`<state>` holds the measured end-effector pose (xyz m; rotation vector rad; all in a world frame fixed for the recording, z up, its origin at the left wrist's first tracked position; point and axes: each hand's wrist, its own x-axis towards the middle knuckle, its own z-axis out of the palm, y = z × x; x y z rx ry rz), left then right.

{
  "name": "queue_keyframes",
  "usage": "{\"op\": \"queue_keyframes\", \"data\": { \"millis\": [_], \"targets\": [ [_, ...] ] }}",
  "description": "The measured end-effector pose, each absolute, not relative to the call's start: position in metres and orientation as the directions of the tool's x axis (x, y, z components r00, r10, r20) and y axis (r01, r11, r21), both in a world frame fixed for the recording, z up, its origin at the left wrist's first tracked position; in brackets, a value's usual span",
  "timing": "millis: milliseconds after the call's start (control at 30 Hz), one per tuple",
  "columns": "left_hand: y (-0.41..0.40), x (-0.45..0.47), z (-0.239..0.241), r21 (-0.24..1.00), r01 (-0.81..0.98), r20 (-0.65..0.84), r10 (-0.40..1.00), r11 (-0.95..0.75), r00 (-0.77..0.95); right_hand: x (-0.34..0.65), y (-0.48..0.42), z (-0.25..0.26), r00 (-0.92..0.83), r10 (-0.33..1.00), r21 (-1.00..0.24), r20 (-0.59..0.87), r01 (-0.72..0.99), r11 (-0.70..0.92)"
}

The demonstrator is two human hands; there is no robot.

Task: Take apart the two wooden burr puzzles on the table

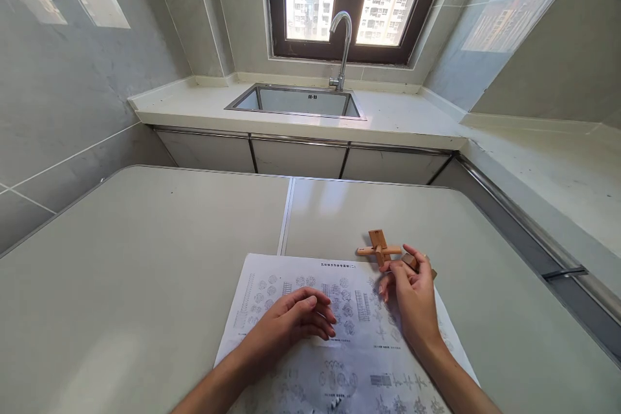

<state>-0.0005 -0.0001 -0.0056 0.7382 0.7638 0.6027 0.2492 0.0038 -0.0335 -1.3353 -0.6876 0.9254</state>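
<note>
A printed sheet of diagrams lies on the pale table in front of me. My left hand rests palm down on the sheet, fingers loosely curled, holding nothing. My right hand hovers at the sheet's right edge with its fingers pinched on a dark wooden puzzle piece. Just beyond its fingertips stands a small cross-shaped wooden puzzle of light interlocked sticks, touching the table near the sheet's top right corner.
Beyond the table runs a counter with a steel sink and a curved tap under a window. The counter continues along the right wall. Grey tiled walls close in left and right. A seam splits the table top.
</note>
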Motion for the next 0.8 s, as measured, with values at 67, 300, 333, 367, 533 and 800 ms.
{"op": "queue_keyframes", "data": {
  "millis": [67,300,333,367,533,800],
  "targets": [
    [0.000,0.000,-0.003,0.771,-0.209,-0.396,0.710,0.602,0.583,0.249,0.003,-0.033,0.489,0.867,-0.987,-0.094,-0.157,-0.018],
    [-0.001,0.000,-0.001,0.769,-0.217,-0.393,0.713,0.601,0.581,0.249,0.004,-0.036,0.521,0.848,-0.985,-0.099,-0.173,-0.009],
    [0.000,0.001,-0.001,0.769,-0.217,-0.394,0.713,0.602,0.580,0.249,0.004,-0.036,0.527,0.844,-0.984,-0.100,-0.180,-0.004],
    [0.000,0.001,-0.001,0.768,-0.217,-0.397,0.713,0.603,0.578,0.249,0.004,-0.035,0.532,0.841,-0.982,-0.100,-0.188,0.002],
    [-0.001,0.001,0.002,0.767,-0.212,-0.405,0.712,0.606,0.573,0.246,0.001,-0.028,0.561,0.828,-0.993,-0.018,-0.109,0.053],
    [-0.002,0.000,-0.001,0.775,-0.215,-0.386,0.715,0.594,0.582,0.237,-0.017,-0.036,0.392,0.852,-0.931,0.347,0.251,0.264]
  ]
}}
